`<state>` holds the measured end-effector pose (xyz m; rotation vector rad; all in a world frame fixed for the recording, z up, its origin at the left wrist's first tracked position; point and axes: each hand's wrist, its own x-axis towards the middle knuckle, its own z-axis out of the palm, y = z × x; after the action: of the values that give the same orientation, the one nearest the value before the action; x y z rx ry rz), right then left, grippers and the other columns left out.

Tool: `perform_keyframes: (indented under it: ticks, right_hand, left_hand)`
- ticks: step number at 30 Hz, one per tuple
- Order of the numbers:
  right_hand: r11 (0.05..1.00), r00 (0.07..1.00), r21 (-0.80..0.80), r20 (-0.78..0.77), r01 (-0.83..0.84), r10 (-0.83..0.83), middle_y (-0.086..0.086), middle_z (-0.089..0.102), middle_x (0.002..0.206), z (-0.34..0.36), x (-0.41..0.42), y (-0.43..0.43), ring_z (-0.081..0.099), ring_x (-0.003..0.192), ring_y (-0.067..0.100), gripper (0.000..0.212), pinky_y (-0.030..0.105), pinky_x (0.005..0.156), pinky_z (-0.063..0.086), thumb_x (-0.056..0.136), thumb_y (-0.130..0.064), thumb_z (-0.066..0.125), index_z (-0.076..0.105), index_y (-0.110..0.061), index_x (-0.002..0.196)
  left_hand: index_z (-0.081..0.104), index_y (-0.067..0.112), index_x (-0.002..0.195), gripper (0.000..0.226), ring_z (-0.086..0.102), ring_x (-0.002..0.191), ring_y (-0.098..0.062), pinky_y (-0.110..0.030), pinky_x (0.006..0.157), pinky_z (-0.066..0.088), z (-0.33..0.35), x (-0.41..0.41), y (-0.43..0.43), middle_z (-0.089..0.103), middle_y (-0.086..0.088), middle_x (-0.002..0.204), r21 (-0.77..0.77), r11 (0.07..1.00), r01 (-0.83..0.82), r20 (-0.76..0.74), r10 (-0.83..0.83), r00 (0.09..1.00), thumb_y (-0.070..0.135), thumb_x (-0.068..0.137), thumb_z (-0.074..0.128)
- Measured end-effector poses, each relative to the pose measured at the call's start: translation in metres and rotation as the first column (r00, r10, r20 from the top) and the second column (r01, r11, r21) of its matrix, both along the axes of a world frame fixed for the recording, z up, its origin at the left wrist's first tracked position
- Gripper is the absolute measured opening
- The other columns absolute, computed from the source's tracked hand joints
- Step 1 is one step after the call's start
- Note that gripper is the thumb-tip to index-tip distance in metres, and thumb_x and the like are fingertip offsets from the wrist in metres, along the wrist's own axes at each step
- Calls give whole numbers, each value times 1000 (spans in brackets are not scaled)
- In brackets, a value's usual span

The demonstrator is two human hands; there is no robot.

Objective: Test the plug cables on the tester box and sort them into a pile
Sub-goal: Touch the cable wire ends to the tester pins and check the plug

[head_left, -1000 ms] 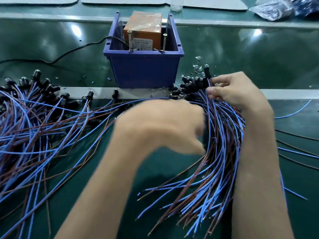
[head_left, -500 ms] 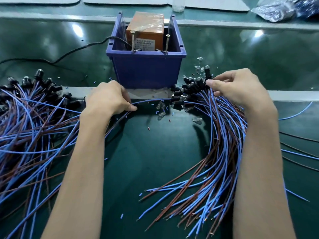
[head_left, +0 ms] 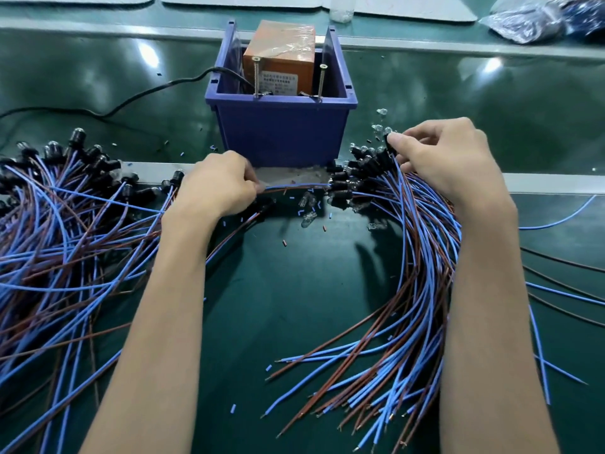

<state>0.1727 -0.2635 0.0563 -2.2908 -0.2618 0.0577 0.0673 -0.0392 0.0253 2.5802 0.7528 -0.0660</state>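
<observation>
Fingers (head_left: pixel 253 185) of the left hand (head_left: pixel 217 188) are curling round a blue-and-brown wire pair (head_left: pixel 294 188), pinching it just in front of the blue bin (head_left: pixel 281 136), and that pair is running rightward toward the other hand's stock. Over there, the right hand (head_left: pixel 448 162) is pinching one black plug (head_left: pixel 389 140) between thumb and forefinger at the top of the unsorted bundle (head_left: pixel 422 257), whose wires are fanning back toward the desk's near edge beside the forearm. The likely reason is that one hand is steadying the stock while the other is drawing a single cable free.

The tester box (head_left: pixel 278 60) is sitting inside the bin toward the far side of the desk (head_left: pixel 294 306), with two upright screws (head_left: pixel 256 77) standing at its front, probably serving as contacts for bare wire ends. Toward the left edge, the big pile (head_left: pixel 65 231) is lying with its plugs pointing away, seemingly the finished ones. Loose glass bulbs (head_left: pixel 307 208) are lying scattered between the hands.
</observation>
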Motion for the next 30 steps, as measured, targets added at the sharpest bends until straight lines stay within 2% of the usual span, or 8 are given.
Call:
perform_keyframes:
  ticks: [7, 13, 15, 19, 21, 23, 27, 30]
  right_hand:
    - [968, 985, 197, -47, -153, 165, -9, 63, 56, 9, -5, 7, 50, 45, -1, 31, 12, 56, 41, 91, -39, 61, 74, -16, 75]
    - [797, 717, 227, -351, -559, 602, 2, 75, 78, 12, -25, 21, 61, 58, 7, 58, 13, 56, 44, 93, -61, 33, 69, -16, 99]
    - [784, 708, 316, -339, -534, 619, 1, 75, 85, 9, -28, 33, 64, 66, 7, 58, 17, 62, 46, 94, -63, 25, 62, -20, 108]
    - [702, 836, 685, -257, -197, 485, -3, 67, 67, 11, -30, 53, 58, 58, 8, 47, 18, 57, 44, 101, -48, 33, 66, -20, 86]
    - [627, 870, 769, -221, -122, 440, 6, 67, 70, 13, -30, 54, 59, 61, 13, 42, 22, 60, 50, 103, -37, 38, 66, -10, 86]
    - [576, 882, 808, -176, -124, 436, 21, 66, 86, 15, -31, 54, 60, 74, 23, 41, 33, 71, 55, 104, -32, 39, 65, -2, 94]
    - [605, 935, 789, -129, -104, 330, 7, 62, 69, 22, -36, 51, 56, 50, 13, 43, 19, 44, 43, 104, -33, 39, 64, -7, 80]
    - [574, 943, 813, -110, -96, 314, 2, 68, 71, 26, -32, 46, 60, 63, 11, 56, 23, 61, 45, 103, -41, 32, 68, -12, 72]
  left_hand:
    - [52, 23, 73, 22, 64, 82, -18, -35, 86, 49, 20, 1, 3, 70, -4, 86, -135, 991, -15, 258, 50, 965, 24, 95, 57]
    - [50, 29, 75, 23, 51, 61, 1, -27, 72, 43, 49, -3, -21, 60, 12, 69, -245, 951, 189, 604, -3, 797, 19, 96, 54]
    - [51, 30, 78, 21, 51, 63, 0, -25, 71, 44, 56, -5, -31, 59, 12, 70, -214, 927, 308, 622, -114, 775, 18, 94, 56]
    - [55, 22, 84, 12, 57, 75, 0, -18, 72, 45, 58, -4, -52, 62, 8, 79, -140, 908, 395, 559, -257, 789, 20, 92, 64]
    - [53, 19, 85, 16, 58, 83, -8, -22, 75, 46, 60, -1, -66, 63, 2, 87, -41, 952, 303, 643, -207, 738, 29, 91, 63]
    - [53, 20, 73, 29, 56, 66, -6, -21, 64, 45, 65, -1, -81, 61, 5, 72, -122, 957, 263, 731, -93, 676, 41, 93, 58]
    - [61, 14, 54, 71, 62, 54, -15, -30, 64, 47, 62, 4, -102, 68, 0, 58, -533, 797, 285, 440, -27, 898, 63, 94, 31]
    - [67, 16, 66, 76, 65, 70, -18, -32, 77, 49, 56, 9, -108, 73, -2, 75, -680, 716, 160, 291, 63, 955, 69, 94, 18]
